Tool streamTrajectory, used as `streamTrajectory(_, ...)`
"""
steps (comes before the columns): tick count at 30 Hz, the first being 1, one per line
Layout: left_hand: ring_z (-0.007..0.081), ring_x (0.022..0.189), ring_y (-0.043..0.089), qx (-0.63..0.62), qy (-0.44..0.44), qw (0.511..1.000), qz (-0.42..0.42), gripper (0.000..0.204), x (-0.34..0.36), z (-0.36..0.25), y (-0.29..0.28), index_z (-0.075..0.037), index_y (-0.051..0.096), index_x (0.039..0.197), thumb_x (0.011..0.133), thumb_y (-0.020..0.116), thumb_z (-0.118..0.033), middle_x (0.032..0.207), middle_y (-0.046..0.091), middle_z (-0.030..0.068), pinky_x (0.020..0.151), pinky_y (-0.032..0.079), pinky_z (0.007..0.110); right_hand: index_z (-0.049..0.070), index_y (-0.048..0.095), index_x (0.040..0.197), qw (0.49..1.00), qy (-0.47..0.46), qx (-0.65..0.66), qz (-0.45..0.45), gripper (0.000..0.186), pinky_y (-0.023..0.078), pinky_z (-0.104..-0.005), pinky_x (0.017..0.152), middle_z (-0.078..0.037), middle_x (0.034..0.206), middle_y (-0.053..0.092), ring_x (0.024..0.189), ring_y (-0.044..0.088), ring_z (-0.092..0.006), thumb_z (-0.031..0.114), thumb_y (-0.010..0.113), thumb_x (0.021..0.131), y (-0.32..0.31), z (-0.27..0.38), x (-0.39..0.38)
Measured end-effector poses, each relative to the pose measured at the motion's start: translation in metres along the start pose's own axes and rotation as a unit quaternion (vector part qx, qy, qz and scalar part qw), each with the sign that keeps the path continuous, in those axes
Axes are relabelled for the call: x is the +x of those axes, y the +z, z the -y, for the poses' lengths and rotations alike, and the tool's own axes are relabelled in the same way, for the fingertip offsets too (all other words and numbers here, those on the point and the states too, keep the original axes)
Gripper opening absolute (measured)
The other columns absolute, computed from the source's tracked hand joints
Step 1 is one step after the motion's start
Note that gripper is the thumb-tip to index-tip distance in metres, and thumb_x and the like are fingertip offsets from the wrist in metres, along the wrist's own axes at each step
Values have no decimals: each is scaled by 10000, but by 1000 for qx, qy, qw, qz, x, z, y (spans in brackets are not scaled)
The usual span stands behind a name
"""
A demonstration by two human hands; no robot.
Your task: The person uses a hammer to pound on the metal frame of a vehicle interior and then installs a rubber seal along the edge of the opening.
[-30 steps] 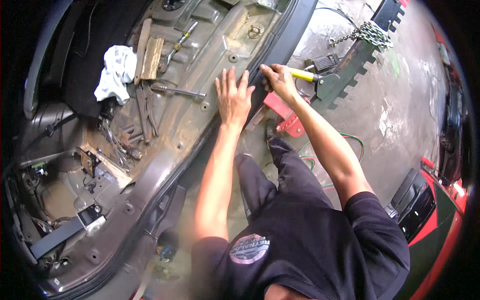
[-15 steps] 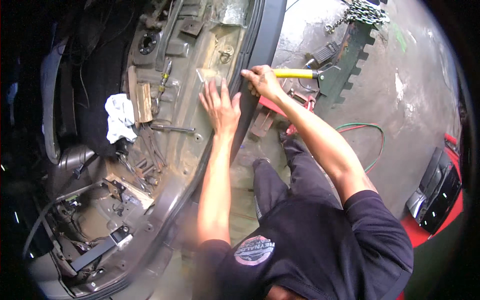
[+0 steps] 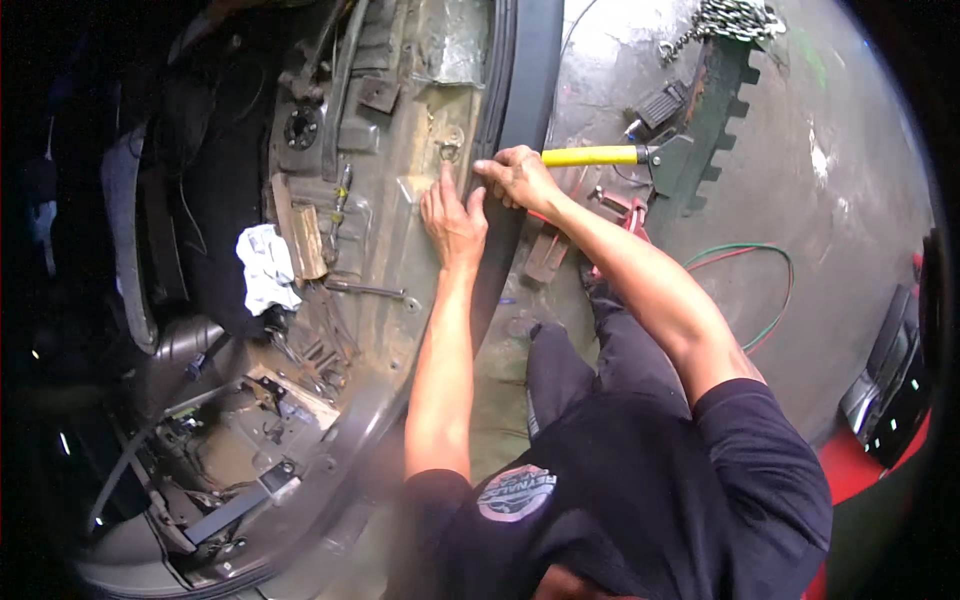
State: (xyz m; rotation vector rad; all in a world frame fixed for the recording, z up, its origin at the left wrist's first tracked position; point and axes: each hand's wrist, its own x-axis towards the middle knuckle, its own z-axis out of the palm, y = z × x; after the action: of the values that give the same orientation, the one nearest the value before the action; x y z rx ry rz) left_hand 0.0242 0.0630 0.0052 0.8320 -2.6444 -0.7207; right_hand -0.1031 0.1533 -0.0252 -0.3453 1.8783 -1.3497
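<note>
My left hand (image 3: 456, 222) is over the bare metal car floor (image 3: 385, 225), its index finger stretched toward a small metal ring (image 3: 450, 148) and the thumb held apart. The fingertip is at or just short of the ring; I cannot tell whether they touch. My right hand (image 3: 522, 180) is bent at the black-edged sill (image 3: 490, 250), fingers curled in and thumb side toward the car. Whatever lies under those fingers, if anything, is hidden. Just beyond the right knuckles, a yellow cylinder (image 3: 595, 156) runs to a dark notched steel beam (image 3: 700, 150).
Inside the car lie a white rag (image 3: 266, 268), a wood block (image 3: 308, 243), a metal bar (image 3: 365, 288) and loose tools. A chain (image 3: 735, 20) rests on the beam. A black pedal (image 3: 658, 103), a red jack (image 3: 632, 218) and green and red hoses (image 3: 790, 280) are on the floor.
My left hand has gone from spread fingers on the metal to a pointing index finger near the ring. My right hand remains by the sill. The view has shifted slightly.
</note>
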Motion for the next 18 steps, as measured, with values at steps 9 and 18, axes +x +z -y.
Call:
streamTrajectory(9,366,1251,532,153,105,983,-7,453,9,1,17,-96,572,1368,932,620,-206,1360,564,171,1051,379,564,-37,711,818,996,-41,-38,-64,309,526,-515,712,-284,817,660,810,655,-469,270,706,861,1,13,8)
streamTrajectory(18,380,1138,570,114,118,986,-32,400,4,-1,15,-27,618,1274,904,652,-174,1242,611,184,998,422,492,-33,713,810,996,9,6,-90,389,519,-525,766,-285,810,670,849,668,-461,351,715,870,-25,16,18)
